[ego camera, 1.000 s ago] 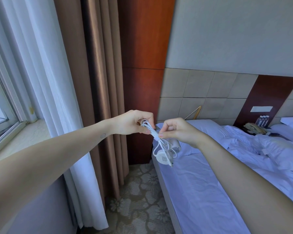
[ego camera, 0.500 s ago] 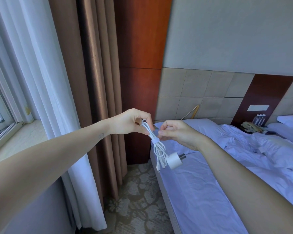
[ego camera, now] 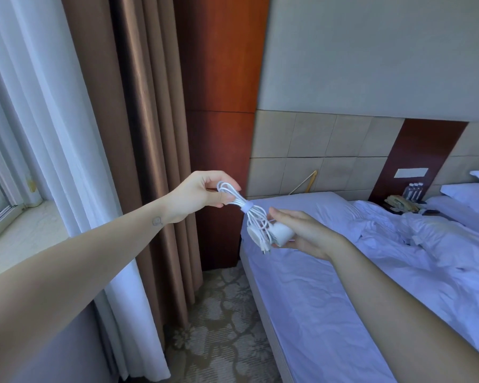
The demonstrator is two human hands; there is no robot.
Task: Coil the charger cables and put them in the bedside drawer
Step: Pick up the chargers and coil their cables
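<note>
Both of our hands meet above the bed's (ego camera: 329, 286) near corner: our left hand (ego camera: 202, 196) pinches the looped end of the coiled charger cable (ego camera: 239, 201), which a white strap (ego camera: 246, 208) binds. From there the bundle slants toward 5 o'clock, where our right hand (ego camera: 302, 233), palm up and fingers loosely spread, cradles its white plug (ego camera: 281, 233).

The bundled white charger cable (ego camera: 245, 205) hung in the air between the left hand (ego camera: 202, 196), which pinched its upper loops, and the right hand (ego camera: 302, 230), beneath its white round plug (ego camera: 281, 233). Brown drapes (ego camera: 138, 134) stood left, behind them. The white-sheeted bed (ego camera: 329, 286) lay right, a dark wooden nightstand (ego camera: 404, 208) beyond it.
</note>
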